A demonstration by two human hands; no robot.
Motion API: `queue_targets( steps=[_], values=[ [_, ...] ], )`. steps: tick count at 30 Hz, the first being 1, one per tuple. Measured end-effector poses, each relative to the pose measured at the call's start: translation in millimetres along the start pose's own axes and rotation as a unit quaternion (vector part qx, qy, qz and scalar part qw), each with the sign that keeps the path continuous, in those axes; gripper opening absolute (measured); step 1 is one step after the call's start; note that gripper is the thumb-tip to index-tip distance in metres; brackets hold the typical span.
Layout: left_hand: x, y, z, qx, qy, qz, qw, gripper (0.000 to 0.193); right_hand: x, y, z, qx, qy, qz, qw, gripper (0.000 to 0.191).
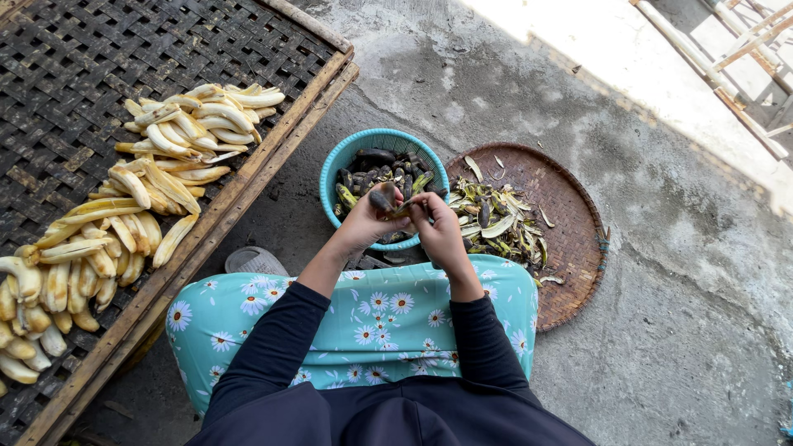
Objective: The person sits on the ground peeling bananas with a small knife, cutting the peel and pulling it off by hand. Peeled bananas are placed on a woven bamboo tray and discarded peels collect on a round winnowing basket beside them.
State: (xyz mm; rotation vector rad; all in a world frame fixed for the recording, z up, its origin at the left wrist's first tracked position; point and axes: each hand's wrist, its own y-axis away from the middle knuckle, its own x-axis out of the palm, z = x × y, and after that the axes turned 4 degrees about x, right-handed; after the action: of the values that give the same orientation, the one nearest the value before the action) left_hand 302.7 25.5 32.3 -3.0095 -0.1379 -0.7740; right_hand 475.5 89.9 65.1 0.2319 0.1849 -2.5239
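Outdoor concrete yard (677, 272) with woven banana-drying rack (99, 74).

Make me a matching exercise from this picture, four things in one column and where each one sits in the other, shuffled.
Things:
1. peeled bananas
2. blackened unpeeled bananas
3. peel scraps
4. banana being peeled

Places:
A. round woven tray
B. between left hand and right hand
C. dark woven rack
D. teal basket

Pairs: 1-C, 2-D, 3-A, 4-B
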Motion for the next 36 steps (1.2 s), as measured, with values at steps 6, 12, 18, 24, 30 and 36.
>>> queue_targets(
  steps=[6,12,18,24,30,36],
  values=[
    [-7,-3,7,-0.034,0.025,-0.018,0.999,0.034,-4,-4,-2,0.064,-0.102,-0.018,0.993,0.011],
    [8,1,-7,-0.043,0.024,-0.009,0.999,0.031,-7,-4,3,0.049,-0.086,-0.044,0.994,0.01],
    [10,-2,-9,-0.114,0.091,-0.024,0.989,0.031,-14,-4,10,-0.004,-0.097,-0.113,0.989,0.008],
    [1,-4,22,-0.096,0.115,-0.029,0.988,0.026,-16,0,9,-0.11,0.005,-0.096,0.989,0.01],
    [0,-3,20,-0.12,0.108,-0.027,0.987,0.034,-20,-4,-1,0.021,-0.103,-0.135,0.985,0.01],
    [3,-3,16,-0.151,0.182,-0.032,0.971,0.046,-88,-6,-22,0.017,0.149,-0.348,0.925,0.022]
  ],
)
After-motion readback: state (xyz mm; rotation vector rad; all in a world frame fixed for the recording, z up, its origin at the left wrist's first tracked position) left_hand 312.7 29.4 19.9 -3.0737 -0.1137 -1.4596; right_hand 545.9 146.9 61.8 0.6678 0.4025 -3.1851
